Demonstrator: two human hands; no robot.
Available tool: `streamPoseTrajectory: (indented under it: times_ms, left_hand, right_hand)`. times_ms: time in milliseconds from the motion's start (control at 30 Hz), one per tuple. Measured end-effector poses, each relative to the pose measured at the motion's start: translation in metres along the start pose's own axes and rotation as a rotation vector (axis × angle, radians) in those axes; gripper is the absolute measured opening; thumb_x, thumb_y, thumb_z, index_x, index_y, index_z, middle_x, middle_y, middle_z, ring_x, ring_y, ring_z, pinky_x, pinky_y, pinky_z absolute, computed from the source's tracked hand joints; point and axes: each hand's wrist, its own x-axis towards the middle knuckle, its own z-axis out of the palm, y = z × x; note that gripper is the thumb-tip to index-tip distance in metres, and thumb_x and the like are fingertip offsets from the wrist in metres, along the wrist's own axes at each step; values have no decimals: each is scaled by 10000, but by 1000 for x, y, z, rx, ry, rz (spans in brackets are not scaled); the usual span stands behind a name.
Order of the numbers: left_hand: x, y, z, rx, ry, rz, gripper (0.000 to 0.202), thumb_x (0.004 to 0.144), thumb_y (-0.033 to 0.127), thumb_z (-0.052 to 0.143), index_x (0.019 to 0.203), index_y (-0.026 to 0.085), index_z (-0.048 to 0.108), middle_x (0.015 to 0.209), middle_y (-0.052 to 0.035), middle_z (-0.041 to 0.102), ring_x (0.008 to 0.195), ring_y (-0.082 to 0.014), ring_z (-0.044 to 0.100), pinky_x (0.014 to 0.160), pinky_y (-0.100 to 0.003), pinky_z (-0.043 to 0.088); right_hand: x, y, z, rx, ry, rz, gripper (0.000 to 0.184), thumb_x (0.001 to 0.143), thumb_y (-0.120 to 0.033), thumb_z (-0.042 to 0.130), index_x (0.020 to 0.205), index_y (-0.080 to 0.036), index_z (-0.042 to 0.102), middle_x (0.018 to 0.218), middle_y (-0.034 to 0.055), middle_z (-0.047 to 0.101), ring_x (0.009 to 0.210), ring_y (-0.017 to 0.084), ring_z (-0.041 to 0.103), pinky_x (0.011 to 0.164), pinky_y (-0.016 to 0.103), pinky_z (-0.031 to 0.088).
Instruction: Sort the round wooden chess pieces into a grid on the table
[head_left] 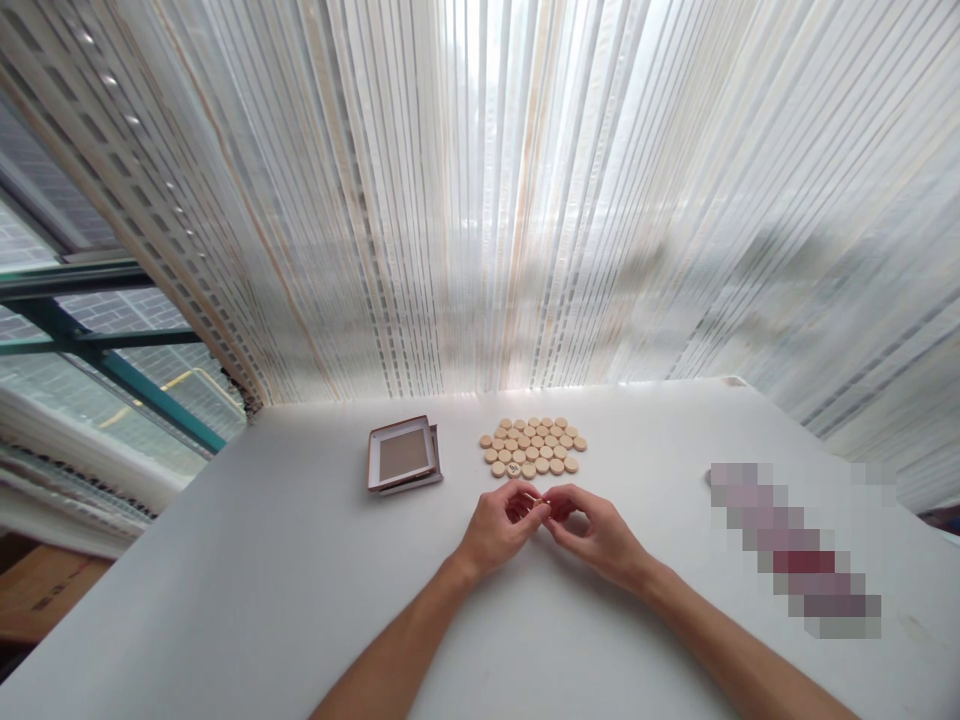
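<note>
My left hand (501, 522) and my right hand (592, 530) meet fingertip to fingertip above the white table. Pinched between them is a small pale wooden disc (541, 503), mostly hidden by the fingers. Just beyond my hands, several round wooden discs (534, 442) lie flat and close together in rough rows. One disc in the nearest row (514, 470) bears a dark printed mark, too small to read. The other discs look plain on top.
Left of the discs, a shallow open box (403, 455) with a brown rim and grey-brown inside rests on another white tray-like part. A blurred-out long object (795, 550) lies at the right of the white table (247, 560). Striped curtains (480, 250) hang behind its far edge.
</note>
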Motion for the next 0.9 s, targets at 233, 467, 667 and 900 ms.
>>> streamPoseTrajectory:
  times_ms: [233,467,667,900]
  left_hand:
    - [1,6,0,-45,10,-10,276,900,430,630,944,161,667,787,-39,713,668,-149,675,643,-246,543]
    - [0,3,-3,-40,-15,-21,298,926,421,587,1068,165,643,895,-62,724,678,-148,679,662,-259,550]
    - [-1,4,-5,20,-45,21,326,898,377,633,1140,159,620,915,-77,713,775,-167,680,703,-267,541]
    - [-2,12,-3,88,-56,49,313,882,391,650,1102,169,640,895,-65,723,758,-157,667,668,-252,528]
  right_hand:
    - [0,2,1,-6,-1,3,162,877,-252,631,1033,-208,640,857,23,682,761,162,641,728,301,553]
    - [0,1,1,0,17,20,176,912,-299,605,1060,-206,631,874,34,690,768,167,655,738,307,561]
    - [1,-5,-3,6,20,15,179,923,-323,590,1054,-206,624,903,47,695,785,177,658,751,317,562]
    - [0,-3,-2,-10,27,49,195,936,-385,578,1005,-206,610,868,49,694,762,183,650,739,326,558]
